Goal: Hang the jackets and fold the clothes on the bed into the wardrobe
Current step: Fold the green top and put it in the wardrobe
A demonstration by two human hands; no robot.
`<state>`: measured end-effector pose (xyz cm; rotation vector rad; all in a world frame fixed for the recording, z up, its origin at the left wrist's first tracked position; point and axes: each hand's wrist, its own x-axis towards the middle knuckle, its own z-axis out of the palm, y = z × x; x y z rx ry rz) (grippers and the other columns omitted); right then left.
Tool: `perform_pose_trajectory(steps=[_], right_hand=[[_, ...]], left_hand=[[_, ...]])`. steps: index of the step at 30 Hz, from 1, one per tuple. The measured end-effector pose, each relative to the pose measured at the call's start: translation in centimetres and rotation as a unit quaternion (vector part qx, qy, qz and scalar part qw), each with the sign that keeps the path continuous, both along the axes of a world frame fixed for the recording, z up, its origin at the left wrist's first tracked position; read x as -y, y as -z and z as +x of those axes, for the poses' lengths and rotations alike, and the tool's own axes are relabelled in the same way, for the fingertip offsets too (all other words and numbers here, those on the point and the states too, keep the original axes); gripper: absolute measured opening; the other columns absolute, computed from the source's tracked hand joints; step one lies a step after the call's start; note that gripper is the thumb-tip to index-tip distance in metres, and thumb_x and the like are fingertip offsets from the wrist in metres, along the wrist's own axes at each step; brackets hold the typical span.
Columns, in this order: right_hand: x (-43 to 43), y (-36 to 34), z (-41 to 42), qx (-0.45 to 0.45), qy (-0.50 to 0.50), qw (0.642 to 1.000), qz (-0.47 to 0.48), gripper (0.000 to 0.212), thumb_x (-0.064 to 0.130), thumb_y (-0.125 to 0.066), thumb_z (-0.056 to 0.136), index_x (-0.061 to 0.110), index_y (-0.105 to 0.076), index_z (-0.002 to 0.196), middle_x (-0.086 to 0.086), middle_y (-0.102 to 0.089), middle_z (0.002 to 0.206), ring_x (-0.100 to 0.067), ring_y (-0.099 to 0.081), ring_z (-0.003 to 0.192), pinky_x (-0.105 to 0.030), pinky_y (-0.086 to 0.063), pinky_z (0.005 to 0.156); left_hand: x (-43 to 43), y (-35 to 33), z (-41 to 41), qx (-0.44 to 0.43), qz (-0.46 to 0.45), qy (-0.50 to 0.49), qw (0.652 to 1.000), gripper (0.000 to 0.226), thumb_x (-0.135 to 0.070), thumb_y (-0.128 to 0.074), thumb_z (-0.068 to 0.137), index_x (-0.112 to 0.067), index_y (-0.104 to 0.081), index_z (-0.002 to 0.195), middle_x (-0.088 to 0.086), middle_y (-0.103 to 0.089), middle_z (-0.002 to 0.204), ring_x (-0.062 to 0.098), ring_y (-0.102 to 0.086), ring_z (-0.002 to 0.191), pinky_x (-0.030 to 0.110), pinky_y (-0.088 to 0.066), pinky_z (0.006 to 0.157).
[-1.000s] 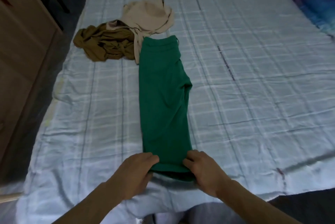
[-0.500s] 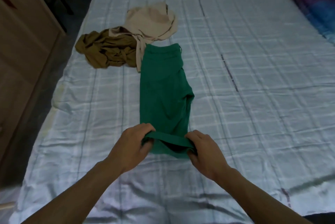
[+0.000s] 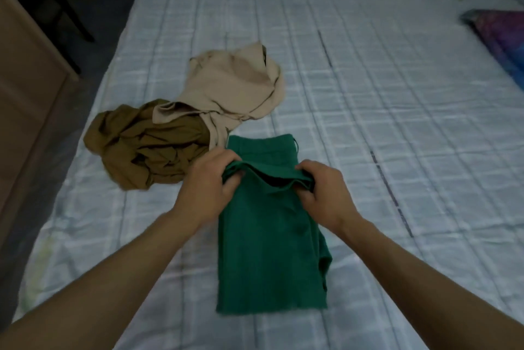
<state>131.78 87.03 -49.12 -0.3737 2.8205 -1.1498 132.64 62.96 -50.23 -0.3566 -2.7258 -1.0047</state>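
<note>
Fingers [image 3: 224, 158] of the left hand [image 3: 208, 182] curled over the raised edge of the green garment [image 3: 266, 250], clamped on its left corner against the thumb. Fingers [image 3: 309, 166] of the right hand [image 3: 323, 193] closed the same way on the right corner of that edge. Between the two grips, the doubled edge held slightly off the layer below, sagging a little in the middle. Bare forearms reaching in from the near side, one along each flank of the garment.

Green garment lying lengthwise near the middle of the bed [image 3: 368, 94], folded over on itself: fold at the near end, gripped end toward the far end, a strip of the bottom layer showing just beyond the hands. Small bulge of cloth along its right side.

Just left of the left hand, a crumpled olive-brown garment [image 3: 147, 148]. Farther off, a rumpled beige garment [image 3: 235, 85], overlapping the olive one and reaching the far-left corner of the green one. Pale checked sheet across the whole bed. At the left, a wooden panel [image 3: 25, 80] beside the bed. At the far right, a purple-and-blue cloth [image 3: 499, 34] on the bed's edge.
</note>
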Motion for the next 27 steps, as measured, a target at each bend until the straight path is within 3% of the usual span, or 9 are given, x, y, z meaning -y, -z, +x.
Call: perform_pose_trajectory(steps=[3, 5, 7, 11, 14, 17, 23, 27], right_hand=[[1.5, 1.9, -5.9, -0.018, 0.038, 0.996, 0.080, 0.023, 0.013, -0.067, 0.083, 0.016, -0.061, 0.105, -0.004, -0.063, 0.101, -0.024, -0.059, 0.094, -0.032, -0.046, 0.076], [2.4, 3.5, -7.8, -0.020, 0.101, 0.987, 0.125, 0.051, 0.019, -0.071, 0.084, 0.016, -0.050, 0.131, -0.007, -0.053, 0.128, -0.026, -0.049, 0.118, -0.036, -0.042, 0.097], [3.1, 4.8, -7.9, -0.041, 0.132, 0.981, 0.133, 0.067, 0.024, -0.071, 0.085, 0.016, -0.038, 0.143, -0.010, -0.040, 0.145, -0.026, -0.037, 0.131, -0.042, -0.036, 0.110], [4.2, 8.2, -6.1, -0.139, -0.031, 0.971, 0.194, 0.055, 0.029, -0.062, 0.089, 0.011, -0.047, 0.139, -0.011, -0.040, 0.148, -0.026, -0.036, 0.136, -0.041, -0.035, 0.113], [4.5, 11.9, -5.8, -0.081, -0.127, 0.949, 0.277, 0.064, 0.048, -0.039, 0.097, 0.014, -0.033, 0.151, -0.009, -0.019, 0.163, -0.026, -0.012, 0.151, -0.046, -0.018, 0.121], [3.6, 15.2, -6.6, -0.062, -0.141, 0.936, 0.316, 0.070, 0.060, -0.022, 0.099, 0.022, -0.011, 0.158, -0.003, 0.002, 0.165, -0.020, 0.006, 0.152, -0.046, -0.007, 0.123], [2.7, 17.1, -7.4, -0.087, -0.136, 0.930, 0.330, 0.070, 0.061, -0.024, 0.099, 0.027, -0.009, 0.158, -0.003, 0.002, 0.165, -0.019, 0.003, 0.152, -0.041, 0.000, 0.123], [3.0, 15.1, -6.5, -0.042, -0.136, 0.920, 0.365, 0.072, 0.062, -0.009, 0.096, 0.026, 0.000, 0.158, -0.004, 0.012, 0.164, -0.022, 0.013, 0.151, -0.048, 0.000, 0.122]], left_hand=[[0.8, 2.1, -6.2, 0.013, -0.070, -0.055, 0.996, 0.016, -0.020, -0.069, 0.086, -0.014, -0.062, 0.100, 0.002, -0.056, 0.094, 0.022, -0.053, 0.089, 0.033, -0.041, 0.071], [0.8, 3.6, -8.2, 0.035, -0.140, -0.114, 0.983, 0.035, -0.026, -0.069, 0.086, -0.012, -0.058, 0.117, 0.010, -0.055, 0.113, 0.029, -0.050, 0.104, 0.040, -0.044, 0.084], [0.4, 5.0, -8.5, 0.027, -0.171, -0.122, 0.977, 0.046, -0.028, -0.068, 0.085, -0.010, -0.053, 0.125, 0.013, -0.052, 0.125, 0.031, -0.047, 0.112, 0.043, -0.043, 0.091], [-1.5, 8.3, -6.8, -0.009, -0.222, -0.042, 0.974, 0.047, -0.029, -0.064, 0.088, -0.007, -0.057, 0.129, 0.014, -0.055, 0.135, 0.032, -0.051, 0.124, 0.046, -0.043, 0.102], [-2.2, 11.2, -7.0, 0.054, -0.306, 0.006, 0.951, 0.059, -0.043, -0.046, 0.097, -0.011, -0.044, 0.147, 0.012, -0.037, 0.156, 0.029, -0.032, 0.145, 0.050, -0.026, 0.117], [-1.9, 13.7, -8.0, 0.097, -0.357, 0.023, 0.929, 0.070, -0.055, -0.013, 0.098, -0.020, -0.016, 0.158, 0.007, -0.010, 0.166, 0.025, -0.007, 0.153, 0.054, -0.006, 0.121], [-1.9, 15.1, -8.9, 0.117, -0.381, 0.020, 0.917, 0.073, -0.062, -0.010, 0.097, -0.025, 0.004, 0.158, 0.003, 0.004, 0.167, 0.022, 0.006, 0.153, 0.058, 0.004, 0.119], [-2.5, 12.7, -7.3, 0.132, -0.422, 0.016, 0.897, 0.072, -0.061, -0.012, 0.099, -0.023, 0.009, 0.158, 0.004, 0.012, 0.166, 0.024, 0.015, 0.152, 0.058, 0.010, 0.118]])
